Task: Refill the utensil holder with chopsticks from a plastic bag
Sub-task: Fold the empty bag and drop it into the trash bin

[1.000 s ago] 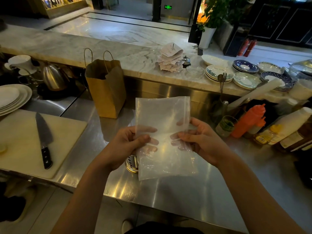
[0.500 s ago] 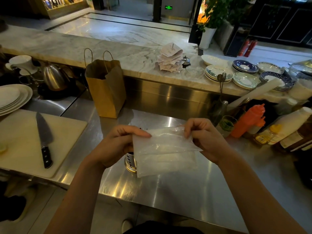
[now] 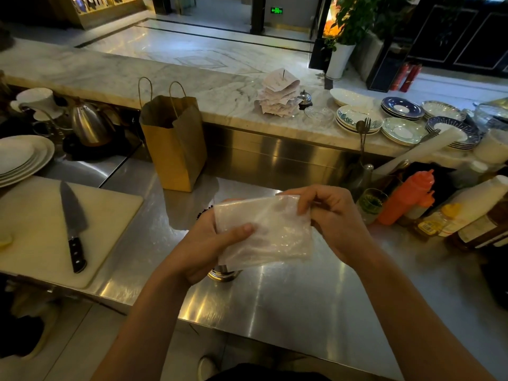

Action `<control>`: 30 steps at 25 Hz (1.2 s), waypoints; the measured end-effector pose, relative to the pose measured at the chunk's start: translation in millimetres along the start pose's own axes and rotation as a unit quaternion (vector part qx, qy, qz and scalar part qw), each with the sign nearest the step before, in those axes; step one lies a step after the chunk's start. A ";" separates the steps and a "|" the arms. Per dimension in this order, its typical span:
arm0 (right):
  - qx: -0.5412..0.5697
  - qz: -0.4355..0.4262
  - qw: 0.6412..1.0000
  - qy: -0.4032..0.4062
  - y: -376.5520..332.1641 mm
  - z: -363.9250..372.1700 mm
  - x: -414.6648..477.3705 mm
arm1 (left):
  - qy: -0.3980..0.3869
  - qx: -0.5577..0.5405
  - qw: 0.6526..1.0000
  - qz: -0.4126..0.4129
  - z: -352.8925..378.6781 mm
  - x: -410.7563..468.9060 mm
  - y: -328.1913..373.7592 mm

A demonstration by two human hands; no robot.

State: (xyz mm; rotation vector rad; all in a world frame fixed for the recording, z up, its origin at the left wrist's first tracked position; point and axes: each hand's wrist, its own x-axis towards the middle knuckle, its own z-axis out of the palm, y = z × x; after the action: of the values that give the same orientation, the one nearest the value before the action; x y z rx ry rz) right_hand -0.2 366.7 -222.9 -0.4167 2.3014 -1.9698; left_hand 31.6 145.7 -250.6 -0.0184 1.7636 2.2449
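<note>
A clear plastic bag [image 3: 272, 232], folded over and flat, is held above the steel counter [image 3: 302, 298]. My left hand [image 3: 203, 246] grips its left edge with the thumb on top. My right hand [image 3: 327, 218] pinches its upper right corner with curled fingers. Under the bag and my left hand stands a shiny metal utensil holder [image 3: 222, 274]; only its base shows, plus some dark tips [image 3: 204, 211] poking out above my left hand. Nothing shows inside the bag.
A brown paper bag [image 3: 176, 144] stands behind. On the left lies a knife [image 3: 73, 224] on a white cutting board [image 3: 33, 229], with stacked plates [image 3: 19, 160] and a kettle [image 3: 88, 125]. Sauce bottles [image 3: 406, 196] and a glass [image 3: 371, 204] crowd the right. Dishes [image 3: 401, 127] sit on the marble ledge.
The bag hung open and upright a second ago; its top was folded down, and now both hands have gathered it into a smaller flat packet.
</note>
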 end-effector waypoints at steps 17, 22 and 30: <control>0.015 0.142 0.990 -0.019 11.0 22.4 -4.6 | 0.221 0.132 0.963 0.075 15.8 10.7 -11.4; 0.051 0.160 0.986 0.022 12.2 38.1 -6.7 | 0.314 0.177 0.924 0.127 31.1 12.2 -11.5; -0.002 0.079 0.983 0.166 9.7 53.4 0.6 | 0.323 0.128 0.922 0.170 42.8 18.1 -13.6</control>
State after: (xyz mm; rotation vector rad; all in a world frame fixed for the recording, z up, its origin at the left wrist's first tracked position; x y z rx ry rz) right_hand 10.5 316.8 -241.3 0.1024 2.4336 -2.0879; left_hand 24.4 193.3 -256.1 -0.4861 2.5642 2.3893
